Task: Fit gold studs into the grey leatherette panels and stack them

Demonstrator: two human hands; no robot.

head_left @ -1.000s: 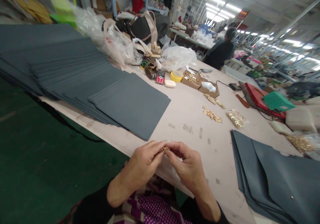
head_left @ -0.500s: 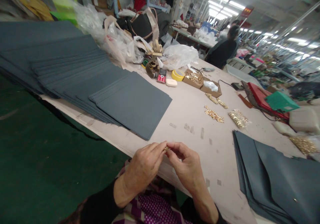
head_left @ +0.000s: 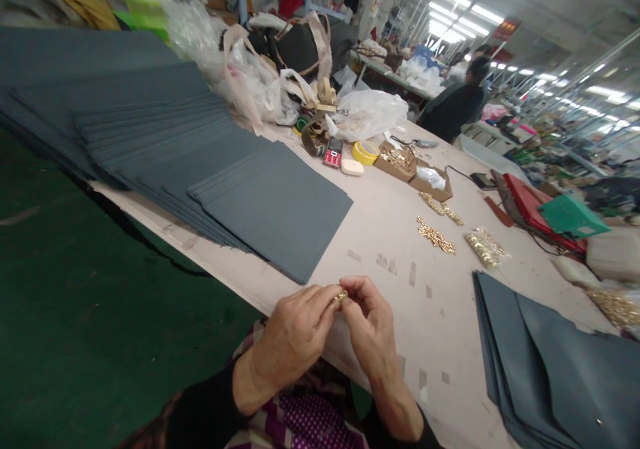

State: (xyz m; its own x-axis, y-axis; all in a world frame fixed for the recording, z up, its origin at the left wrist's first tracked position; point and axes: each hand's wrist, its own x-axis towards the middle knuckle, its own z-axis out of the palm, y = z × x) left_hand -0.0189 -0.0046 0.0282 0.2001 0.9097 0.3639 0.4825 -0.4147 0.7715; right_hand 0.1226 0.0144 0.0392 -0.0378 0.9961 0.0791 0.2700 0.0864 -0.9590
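Note:
A small gold metal fitting (head_left: 341, 297) is pinched between the fingertips of my left hand (head_left: 295, 325) and my right hand (head_left: 369, 322), just above the table's near edge. Both hands are closed, and fingers cover part of the fitting, so its exact kind does not show. Beyond my left hand lies a stack of dark grey-blue sheets (head_left: 280, 209), fanned out to the left. To the right of my right hand is another stack of dark panels (head_left: 550, 349), the top one bearing a small gold fitting. A pile of loose gold pieces (head_left: 436, 237) lies farther up the table.
Past the gold pile sit gold strips (head_left: 442, 209), a clear bag of gold parts (head_left: 485, 247) and cardboard boxes (head_left: 395, 163). Yellow tape (head_left: 365, 153), a red phone (head_left: 333, 151) and plastic bags (head_left: 373, 112) lie at the back. A person (head_left: 456, 105) sits beyond the table.
My right hand has shifted slightly and its fingers have changed their hold, so more of the gold fitting shows. The whole view has moved a little rightward across the frame.

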